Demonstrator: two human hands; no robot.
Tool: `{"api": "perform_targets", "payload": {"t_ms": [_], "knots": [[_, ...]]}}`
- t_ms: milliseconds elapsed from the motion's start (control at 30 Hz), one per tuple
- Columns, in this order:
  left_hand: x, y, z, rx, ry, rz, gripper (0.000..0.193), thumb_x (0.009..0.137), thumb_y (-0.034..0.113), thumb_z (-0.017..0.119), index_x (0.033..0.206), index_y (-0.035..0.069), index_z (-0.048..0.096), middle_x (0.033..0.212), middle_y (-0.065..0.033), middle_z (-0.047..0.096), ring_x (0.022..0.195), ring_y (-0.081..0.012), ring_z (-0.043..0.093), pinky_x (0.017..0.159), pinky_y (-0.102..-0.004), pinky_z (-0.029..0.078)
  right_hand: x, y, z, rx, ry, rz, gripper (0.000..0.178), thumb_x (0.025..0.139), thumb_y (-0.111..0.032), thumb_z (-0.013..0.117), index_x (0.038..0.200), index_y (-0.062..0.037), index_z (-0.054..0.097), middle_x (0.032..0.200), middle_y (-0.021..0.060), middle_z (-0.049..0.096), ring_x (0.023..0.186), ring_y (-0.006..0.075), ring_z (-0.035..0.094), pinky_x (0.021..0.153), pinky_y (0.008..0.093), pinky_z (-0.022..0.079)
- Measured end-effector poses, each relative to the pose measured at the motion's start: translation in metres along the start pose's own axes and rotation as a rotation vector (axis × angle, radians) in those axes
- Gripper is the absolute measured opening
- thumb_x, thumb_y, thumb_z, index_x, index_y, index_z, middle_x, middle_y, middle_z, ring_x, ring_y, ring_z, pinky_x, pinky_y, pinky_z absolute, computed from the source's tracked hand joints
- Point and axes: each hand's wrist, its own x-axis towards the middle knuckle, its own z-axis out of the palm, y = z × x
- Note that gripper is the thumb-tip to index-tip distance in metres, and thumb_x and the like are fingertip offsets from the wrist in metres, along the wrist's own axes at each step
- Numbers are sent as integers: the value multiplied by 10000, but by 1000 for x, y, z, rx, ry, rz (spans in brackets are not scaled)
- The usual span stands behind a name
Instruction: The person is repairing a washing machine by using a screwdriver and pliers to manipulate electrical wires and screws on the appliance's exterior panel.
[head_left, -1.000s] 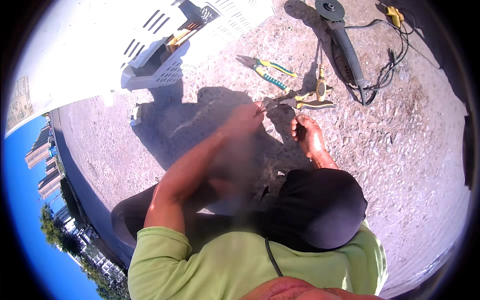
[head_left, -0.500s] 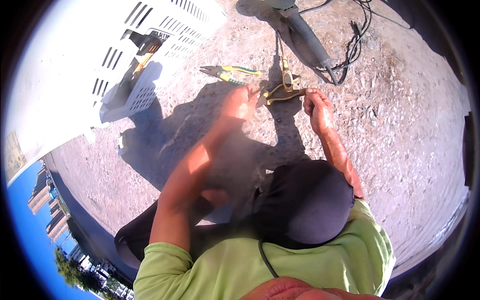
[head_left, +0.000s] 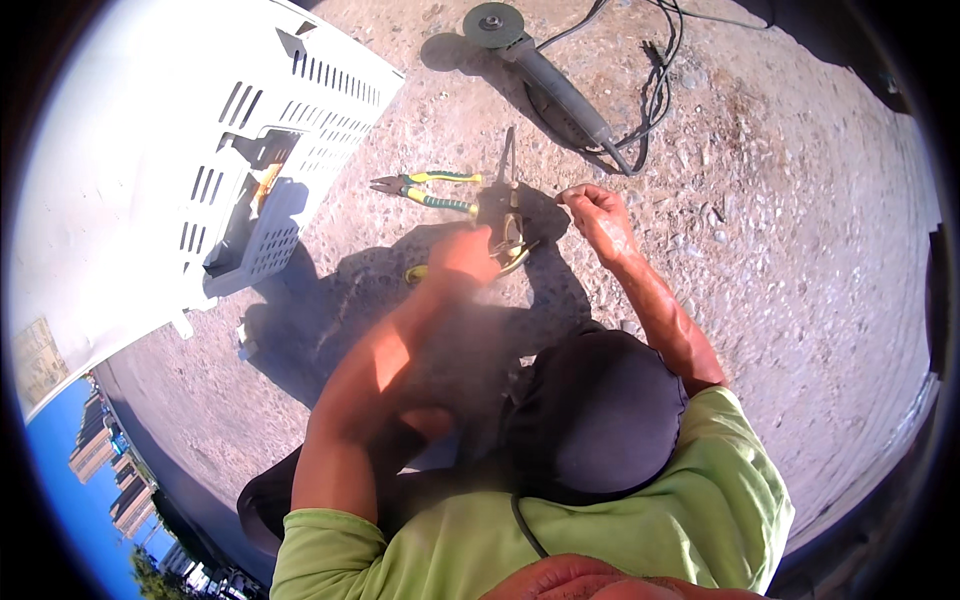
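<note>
My left hand point(head_left: 464, 256) is slightly smeared by motion, its fingers curled downward low over the ground. Curved yellow handles point(head_left: 515, 264) of a tool show at its right side, and a yellow end point(head_left: 415, 273) at its left; whatever it grips is hidden. Raised to the right, my right hand point(head_left: 602, 225) has its thumb and fingers pinched together, and anything between them is too small to name. Just beyond my left hand lie combination pliers point(head_left: 428, 190) with green-and-yellow handles. A screwdriver with a yellow-and-dark handle point(head_left: 513, 222) points away from me, its shaft lying in shadow.
An angle grinder point(head_left: 560, 92) with a disc lies farther off, its black cord point(head_left: 655, 105) looped to the right. To the left stands a white slotted plastic housing point(head_left: 330, 110) with an orange-handled item point(head_left: 266, 185) in its opening. My dark-clad knee point(head_left: 605, 415) is near my right forearm.
My view has shifted, so the ground things appear lower and farther left. My right hand has come away from the yellow tool handle. My left hand has moved nearer to me.
</note>
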Motion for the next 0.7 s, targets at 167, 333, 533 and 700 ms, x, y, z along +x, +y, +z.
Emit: {"api": "perform_targets", "payload": {"t_ms": [167, 333, 533, 700], "knots": [[-42, -51, -10, -12, 17, 90, 301, 793, 322, 687, 950, 74, 622, 945, -167, 675, 935, -406, 652, 783, -501, 505, -2, 3, 11, -285, -15, -50, 327, 927, -285, 618, 975, 27, 701, 866, 117, 721, 810, 182, 668, 757, 324, 519], [-41, -69, -34, 75, 128, 166, 302, 789, 296, 696, 984, 86, 602, 997, -178, 639, 909, -423, 643, 767, -520, 499, 7, -12, 50, -734, -101, -151, 433, 886, -427, 599, 1053, -45, 716, 970, 200, 720, 949, 344, 686, 859, 432, 518], [-3, -79, -34, 211, 365, 272, 365, 817, 91, 570, 1182, 84, 572, 1088, -228, 604, 844, -440, 663, 844, -563, 475, 27, -19, 99, -1010, -224, -100, 561, 881, -580, 521, 1070, -90, 720, 986, 189, 721, 949, 392, 687, 831, 491, 527], [24, -76, -29, 292, 361, 218, 278, 837, 93, 554, 1104, 38, 612, 1055, -239, 578, 832, -404, 680, 853, -554, 482, 45, -12, 109, -1013, -167, -30, 615, 884, -642, 518, 1044, -88, 733, 983, 180, 728, 966, 375, 693, 829, 470, 530]]}}
